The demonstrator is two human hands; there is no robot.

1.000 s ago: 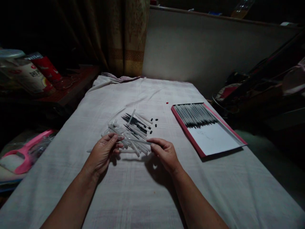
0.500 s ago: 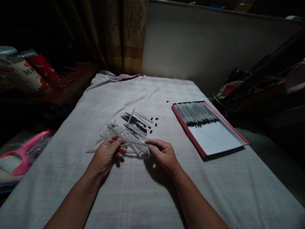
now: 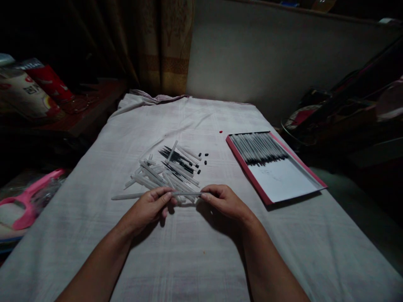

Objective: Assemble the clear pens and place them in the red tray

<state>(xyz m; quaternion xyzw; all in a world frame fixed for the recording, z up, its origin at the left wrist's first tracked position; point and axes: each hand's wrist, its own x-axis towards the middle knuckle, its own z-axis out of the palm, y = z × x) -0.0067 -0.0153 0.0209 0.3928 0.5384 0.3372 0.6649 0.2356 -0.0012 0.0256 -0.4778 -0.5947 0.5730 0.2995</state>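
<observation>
Left edge: a pink plastic loop-handled item [image 3: 27, 199] beside crumpled clear plastic, low and next to the cloth; its exact kind is unclear.
Side table: a dark red top [image 3: 91, 107] carrying 1 jar with a printed label [image 3: 30, 94] and 1 red container [image 3: 52, 84], both tilted in view.
Stray barrel: 1 translucent white pen barrel [image 3: 126, 196] at the near left of the pile, its right end running behind the left hand.
Pile: loose translucent white pen barrels [image 3: 147, 181], crossing each other on the cloth-covered worktop [image 3: 189, 260].
Left hand: [image 3: 159, 203] thumb and forefinger closed on the left end of a thin pale pen tube [image 3: 189, 193].
Pen tube: level, spanning the gap between the 2 hands, in front of the pile's near edge.
Black pen parts: slim, pointed pieces [image 3: 174, 156] bunched at the pile's far side.
Plugs: 4 small black plugs [image 3: 205, 162] right of the pile; 1 red plug [image 3: 221, 131] farther back.
Right hand: [image 3: 225, 201] thumb and forefinger pinching the tube's right end.
Box: a shallow pink-sided box [image 3: 248, 173], well apart from the pile, with 1 row of black-ended pens [image 3: 258, 147] across its far half.
</observation>
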